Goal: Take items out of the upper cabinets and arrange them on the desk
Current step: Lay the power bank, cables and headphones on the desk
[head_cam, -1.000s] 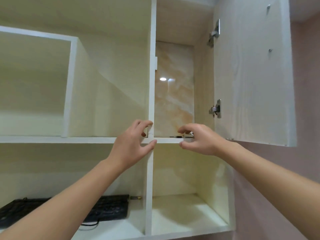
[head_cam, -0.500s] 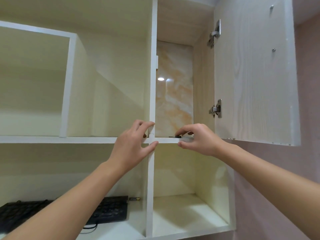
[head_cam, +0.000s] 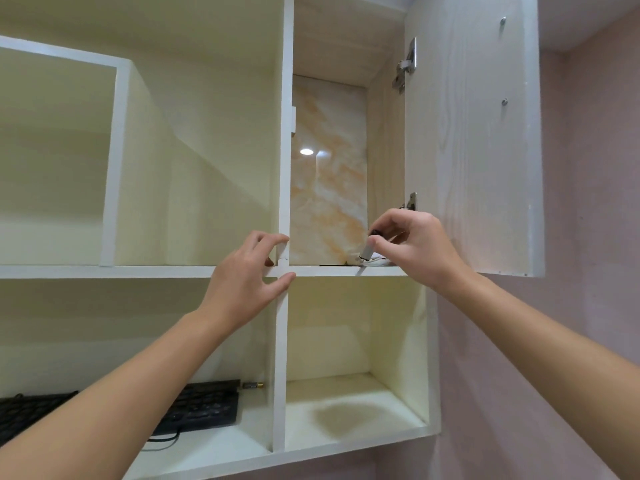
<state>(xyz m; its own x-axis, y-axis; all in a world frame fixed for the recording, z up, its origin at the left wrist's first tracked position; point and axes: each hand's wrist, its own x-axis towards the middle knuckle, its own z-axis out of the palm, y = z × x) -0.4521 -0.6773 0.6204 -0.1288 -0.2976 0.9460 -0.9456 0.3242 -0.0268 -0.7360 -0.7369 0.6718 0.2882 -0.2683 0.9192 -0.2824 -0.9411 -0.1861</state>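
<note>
The upper right cabinet compartment (head_cam: pixel 329 168) stands open, with a marble-patterned back panel. On its shelf edge lie a thin dark flat item (head_cam: pixel 332 265) and some white cable (head_cam: pixel 375 262). My right hand (head_cam: pixel 412 249) pinches a small pale cylindrical piece (head_cam: pixel 366 251) just above that shelf, a dark tip showing between the fingers. My left hand (head_cam: pixel 252 278) grips the white vertical divider (head_cam: pixel 286 133) where it meets the shelf, thumb in front and fingers curled behind.
The open cabinet door (head_cam: pixel 474 133) hangs to the right on two metal hinges. A black keyboard (head_cam: pixel 194 407) with its cable lies in the lower left shelf. The lower right cubby (head_cam: pixel 346 403) and a pink wall (head_cam: pixel 588 271) are also in view.
My right hand has risen from the shelf edge, lifting the small pale cylindrical piece off the shelf. My left hand stays on the divider.
</note>
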